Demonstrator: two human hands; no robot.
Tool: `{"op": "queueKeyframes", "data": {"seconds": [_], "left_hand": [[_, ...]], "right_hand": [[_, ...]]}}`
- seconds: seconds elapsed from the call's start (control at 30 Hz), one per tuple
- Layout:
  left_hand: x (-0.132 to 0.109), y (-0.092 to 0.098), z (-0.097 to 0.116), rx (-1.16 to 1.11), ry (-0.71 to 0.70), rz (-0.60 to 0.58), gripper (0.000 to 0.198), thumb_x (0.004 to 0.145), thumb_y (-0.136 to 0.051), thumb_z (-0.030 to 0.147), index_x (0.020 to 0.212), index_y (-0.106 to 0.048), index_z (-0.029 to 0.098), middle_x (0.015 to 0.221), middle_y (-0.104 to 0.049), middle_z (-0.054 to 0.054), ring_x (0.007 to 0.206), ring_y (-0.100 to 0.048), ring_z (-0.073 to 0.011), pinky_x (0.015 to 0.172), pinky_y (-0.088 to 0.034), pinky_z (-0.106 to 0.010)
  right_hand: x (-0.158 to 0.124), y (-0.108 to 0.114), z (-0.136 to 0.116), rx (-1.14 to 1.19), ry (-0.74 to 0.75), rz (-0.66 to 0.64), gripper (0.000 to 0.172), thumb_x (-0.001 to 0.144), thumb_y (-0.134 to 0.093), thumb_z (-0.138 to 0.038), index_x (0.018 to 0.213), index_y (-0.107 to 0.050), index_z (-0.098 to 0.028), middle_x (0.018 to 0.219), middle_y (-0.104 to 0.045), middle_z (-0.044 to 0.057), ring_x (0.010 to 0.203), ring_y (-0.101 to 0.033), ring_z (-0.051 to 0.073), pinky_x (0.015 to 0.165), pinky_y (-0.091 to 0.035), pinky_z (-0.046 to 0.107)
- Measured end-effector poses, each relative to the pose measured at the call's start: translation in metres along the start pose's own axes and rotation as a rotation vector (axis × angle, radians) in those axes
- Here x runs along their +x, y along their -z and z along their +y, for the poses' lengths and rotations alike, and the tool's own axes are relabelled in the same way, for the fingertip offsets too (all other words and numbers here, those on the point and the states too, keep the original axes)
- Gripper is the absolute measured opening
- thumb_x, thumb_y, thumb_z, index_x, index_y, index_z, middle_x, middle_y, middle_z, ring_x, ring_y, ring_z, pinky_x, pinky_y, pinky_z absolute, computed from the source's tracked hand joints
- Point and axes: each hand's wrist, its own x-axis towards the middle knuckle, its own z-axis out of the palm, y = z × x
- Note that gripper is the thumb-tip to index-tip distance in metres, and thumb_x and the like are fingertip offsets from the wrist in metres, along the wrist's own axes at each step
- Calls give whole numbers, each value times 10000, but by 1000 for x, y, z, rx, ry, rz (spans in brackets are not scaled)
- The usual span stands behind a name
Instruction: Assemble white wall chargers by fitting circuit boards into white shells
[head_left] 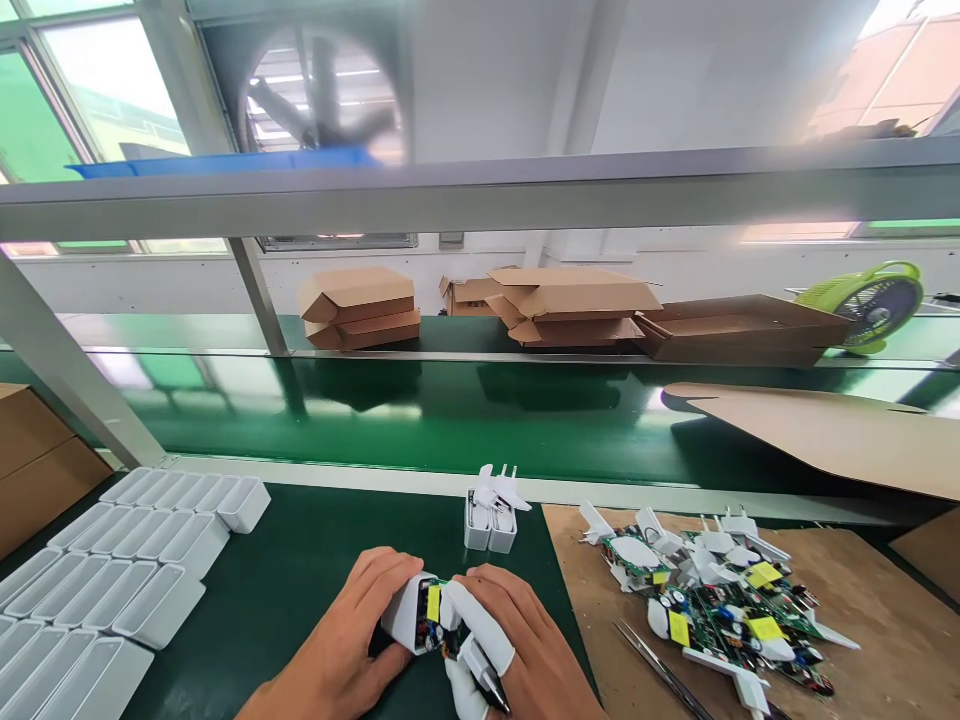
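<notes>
Low in the middle of the head view, my left hand [349,640] is closed around a white plastic housing [403,612]. In its open end sits a circuit board [430,612] with a yellow-wrapped part. My right hand [525,645] meets it from the right, white covers on its thumb and index finger. Pinched between those fingers is a small white plug piece [477,660] with a dark, pointed end; its exact kind is unclear. Beyond both hands stand two white housings [490,530] with white plug pieces [499,490] on top.
Rows of white open housings [161,605] line the left. On a brown board [885,600] at right lie a heap of circuit boards with plug parts [720,600] and tweezers [664,672]. Behind run a green conveyor belt [420,430], cardboard boxes [577,300] and a green fan [862,305].
</notes>
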Motion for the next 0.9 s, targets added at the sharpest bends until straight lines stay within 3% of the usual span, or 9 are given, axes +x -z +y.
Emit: {"op": "queueKeyframes", "data": {"seconds": [0.33,0.57,0.9], "left_hand": [[-4,-2,-2,37,40,11,748,888,-575,2,1534,-382,327,1444,-604,-95,1369,-524,-297,1151,-507,-514],[-4,-1,-1,67,35,34,687,919,-598,38,1520,-417,317,1420,-636,-104,1350,-557,-309,1131,-526,-517],[-4,0,1,64,35,27,652,962,-614,77,1522,-397,330,1408,-627,-101,1335,-550,-308,1126,-521,-514]], "right_hand": [[0,6,-6,15,-51,-42,555,853,-495,-38,1407,-512,-42,1263,-656,202,1233,-570,327,1065,-550,481],[-3,5,-8,32,-76,-98,704,742,-513,-16,1445,-494,-45,1325,-632,210,1275,-556,340,1080,-550,506],[-7,5,-8,55,-52,-134,702,716,-525,-32,1418,-508,-38,1353,-608,231,1301,-524,370,1095,-539,562]]}}
